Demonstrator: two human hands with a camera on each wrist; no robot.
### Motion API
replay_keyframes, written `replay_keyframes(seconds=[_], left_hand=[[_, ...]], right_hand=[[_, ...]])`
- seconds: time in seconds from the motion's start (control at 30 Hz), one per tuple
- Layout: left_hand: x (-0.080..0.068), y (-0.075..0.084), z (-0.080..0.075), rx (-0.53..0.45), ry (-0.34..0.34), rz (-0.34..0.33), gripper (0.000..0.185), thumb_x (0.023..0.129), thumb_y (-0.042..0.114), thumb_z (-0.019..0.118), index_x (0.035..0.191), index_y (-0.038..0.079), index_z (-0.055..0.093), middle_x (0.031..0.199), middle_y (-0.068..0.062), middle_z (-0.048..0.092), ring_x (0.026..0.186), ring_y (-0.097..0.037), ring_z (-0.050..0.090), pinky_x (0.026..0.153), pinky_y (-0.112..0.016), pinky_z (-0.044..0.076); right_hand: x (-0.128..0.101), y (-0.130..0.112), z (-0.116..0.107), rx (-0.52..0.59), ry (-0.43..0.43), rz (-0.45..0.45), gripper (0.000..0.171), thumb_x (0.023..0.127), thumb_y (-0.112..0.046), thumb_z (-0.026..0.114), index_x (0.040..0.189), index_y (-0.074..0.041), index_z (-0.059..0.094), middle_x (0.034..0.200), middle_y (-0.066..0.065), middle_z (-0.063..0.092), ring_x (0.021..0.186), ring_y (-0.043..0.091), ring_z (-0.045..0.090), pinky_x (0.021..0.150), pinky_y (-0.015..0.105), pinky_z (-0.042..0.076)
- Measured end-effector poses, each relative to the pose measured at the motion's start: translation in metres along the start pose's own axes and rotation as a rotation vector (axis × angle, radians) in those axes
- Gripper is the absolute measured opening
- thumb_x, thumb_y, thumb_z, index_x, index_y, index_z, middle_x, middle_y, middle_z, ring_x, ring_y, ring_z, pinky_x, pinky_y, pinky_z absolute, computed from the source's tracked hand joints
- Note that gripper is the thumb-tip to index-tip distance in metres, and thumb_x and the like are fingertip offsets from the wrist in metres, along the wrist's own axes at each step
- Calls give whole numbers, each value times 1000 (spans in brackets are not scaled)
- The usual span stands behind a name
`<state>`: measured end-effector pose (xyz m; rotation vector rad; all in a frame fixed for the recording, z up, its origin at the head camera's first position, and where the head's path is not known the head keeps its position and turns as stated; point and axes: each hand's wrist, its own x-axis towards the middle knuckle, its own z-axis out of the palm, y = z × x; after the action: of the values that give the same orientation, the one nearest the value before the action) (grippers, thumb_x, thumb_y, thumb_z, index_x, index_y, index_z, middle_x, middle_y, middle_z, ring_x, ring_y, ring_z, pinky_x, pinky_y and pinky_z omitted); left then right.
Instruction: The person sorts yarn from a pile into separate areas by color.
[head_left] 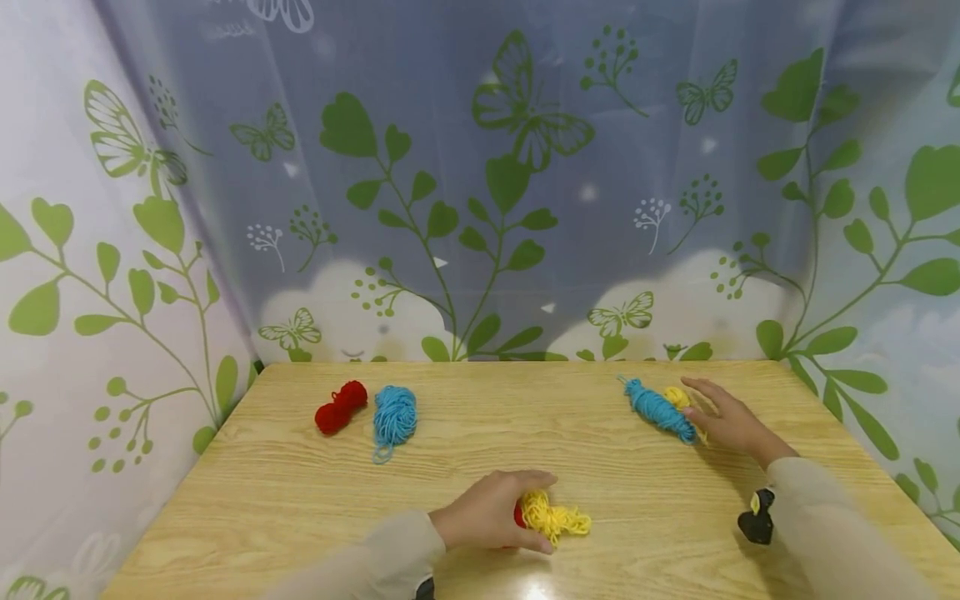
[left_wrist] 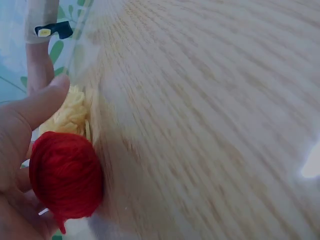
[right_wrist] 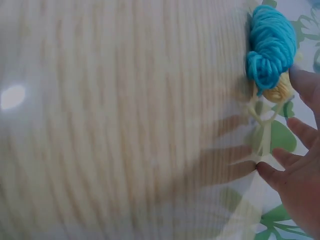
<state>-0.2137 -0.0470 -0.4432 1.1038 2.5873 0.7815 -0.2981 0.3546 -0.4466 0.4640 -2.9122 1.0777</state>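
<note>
On the near middle of the table, my left hand [head_left: 491, 510] curves around a red yarn bundle [left_wrist: 67, 175] and a yellow yarn skein [head_left: 553, 517], thumb and fingers spread wide on either side. The red bundle lies by the palm, mostly hidden in the head view; the yellow skein sticks out beyond the fingertips. At the right, my right hand [head_left: 729, 423] has its fingers spread beside a blue yarn skein [head_left: 658, 410] and another yellow yarn bundle [head_left: 677, 397]. Its thumb tip is right at the blue skein's end. Behind the blue skein, the yellow bundle is partly hidden.
At the far left of the wooden table [head_left: 300, 517] lie a red yarn bundle [head_left: 341, 407] and a blue yarn skein [head_left: 394, 417], side by side. A patterned curtain [head_left: 457, 192] hangs behind the table's back edge. Black devices are worn at both wrists.
</note>
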Motion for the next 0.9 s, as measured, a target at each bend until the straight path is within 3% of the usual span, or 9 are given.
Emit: replay_keyframes(seconds=[0.17, 0.27, 0.43, 0.67, 0.9], left_hand=[[4, 0, 4, -2, 17, 48, 72, 76, 42, 79, 137, 13, 55, 133, 2, 58, 123, -11, 53, 99, -26, 45], [6, -1, 5, -14, 11, 54, 66, 76, 37, 80, 133, 13, 59, 128, 4, 62, 110, -1, 56, 93, -21, 47], [9, -1, 7, -22, -2, 44, 55, 76, 32, 81, 125, 13, 66, 121, 5, 66, 94, 6, 56, 81, -15, 47], [10, 1, 6, -20, 9, 56, 43, 77, 29, 81, 117, 14, 71, 112, 6, 69, 96, 4, 60, 77, -12, 47], [13, 6, 4, -33, 30, 15, 37, 76, 26, 82, 111, 16, 74, 107, 6, 71, 97, 2, 61, 78, -13, 48]], right_hand=[[6, 3, 7, -24, 33, -25, 56, 99, -18, 55, 143, 8, 34, 143, 37, 31, 126, 58, 34, 96, 68, 34], [9, 6, 12, -61, 53, -19, 52, 98, -15, 55, 142, 7, 38, 140, 37, 37, 118, 57, 44, 92, 65, 41], [10, 6, 17, -77, 81, 14, 48, 96, -7, 57, 139, 7, 43, 136, 37, 42, 115, 56, 48, 90, 62, 44], [12, 5, 20, -72, 133, 56, 45, 95, -9, 58, 135, 9, 47, 130, 38, 47, 111, 53, 52, 87, 57, 49], [15, 4, 21, -58, 157, 65, 44, 95, -8, 59, 133, 11, 48, 129, 36, 50, 109, 52, 54, 85, 55, 50]])
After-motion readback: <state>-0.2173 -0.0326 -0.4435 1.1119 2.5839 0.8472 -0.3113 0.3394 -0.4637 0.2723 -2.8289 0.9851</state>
